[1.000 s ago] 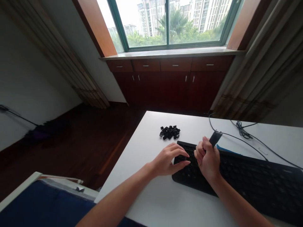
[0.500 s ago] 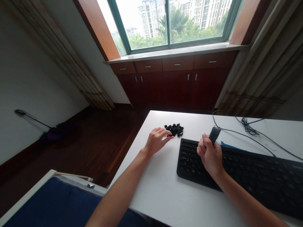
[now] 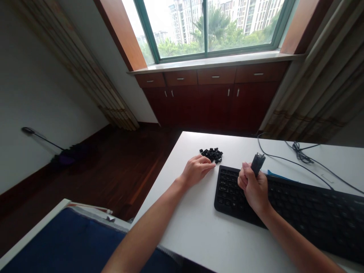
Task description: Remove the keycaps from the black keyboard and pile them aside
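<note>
My left hand (image 3: 197, 169) rests at the near edge of a pile of small black keycaps (image 3: 212, 154). Its fingers are curled and pressed together at the tips, and whatever may lie between them is hidden. In a fist, my right hand (image 3: 254, 187) holds a black keycap puller (image 3: 258, 163) upright, with its pronged end above the thumb. That hand is over the left part of a black keyboard (image 3: 307, 212), which lies on the white table (image 3: 196, 227).
Behind the keyboard lies a blue brush (image 3: 280, 176), partly hidden by my right hand. A black cable (image 3: 304, 153) is bundled at the back right, near a thin bent wire (image 3: 326, 178). A dark blue zippered surface (image 3: 71, 242) is at lower left.
My left hand has moved slightly right and nearer along the pile, and its fingertips have come closer together. My right hand keeps its grip on the keycap puller. The view has shifted slightly.
</note>
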`<state>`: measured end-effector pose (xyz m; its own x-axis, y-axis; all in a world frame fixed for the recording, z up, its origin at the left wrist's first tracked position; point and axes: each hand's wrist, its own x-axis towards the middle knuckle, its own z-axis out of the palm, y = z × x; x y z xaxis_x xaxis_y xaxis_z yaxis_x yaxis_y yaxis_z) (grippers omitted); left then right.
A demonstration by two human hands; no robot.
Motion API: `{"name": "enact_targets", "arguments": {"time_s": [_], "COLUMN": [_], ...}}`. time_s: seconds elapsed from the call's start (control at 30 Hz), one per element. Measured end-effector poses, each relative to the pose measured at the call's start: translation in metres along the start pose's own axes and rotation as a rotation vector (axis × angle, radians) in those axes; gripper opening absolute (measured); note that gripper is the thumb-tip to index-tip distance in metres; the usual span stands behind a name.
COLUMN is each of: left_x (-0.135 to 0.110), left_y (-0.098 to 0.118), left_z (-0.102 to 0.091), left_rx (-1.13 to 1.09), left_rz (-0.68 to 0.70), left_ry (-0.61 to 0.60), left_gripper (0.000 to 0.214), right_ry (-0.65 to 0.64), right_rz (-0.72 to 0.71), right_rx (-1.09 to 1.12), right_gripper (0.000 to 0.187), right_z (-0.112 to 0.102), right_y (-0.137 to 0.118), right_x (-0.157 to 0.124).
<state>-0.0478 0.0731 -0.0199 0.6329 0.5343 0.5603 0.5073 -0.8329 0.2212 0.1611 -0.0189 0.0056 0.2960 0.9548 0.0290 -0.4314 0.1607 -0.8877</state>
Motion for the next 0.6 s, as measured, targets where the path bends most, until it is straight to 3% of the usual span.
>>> {"name": "enact_targets", "arguments": {"time_s": [0.3, 0.6], "left_x": [0.000, 0.003], "left_y": [0.004, 0.014], "left_z": [0.002, 0.003], "left_rx": [0.060, 0.053], "left_rz": [0.008, -0.031], "left_ry": [-0.017, -0.001], "left_gripper": [0.020, 0.015], "right_ry": [-0.101, -0.078], "right_rz": [0.023, -0.064], "right_rx": [-0.093, -0.195], "right_gripper": [0.043, 0.037], "right_z": [-0.007, -0.042], "right_y": [-0.026, -0.050], "right_x": [0.001, 0.005]}}
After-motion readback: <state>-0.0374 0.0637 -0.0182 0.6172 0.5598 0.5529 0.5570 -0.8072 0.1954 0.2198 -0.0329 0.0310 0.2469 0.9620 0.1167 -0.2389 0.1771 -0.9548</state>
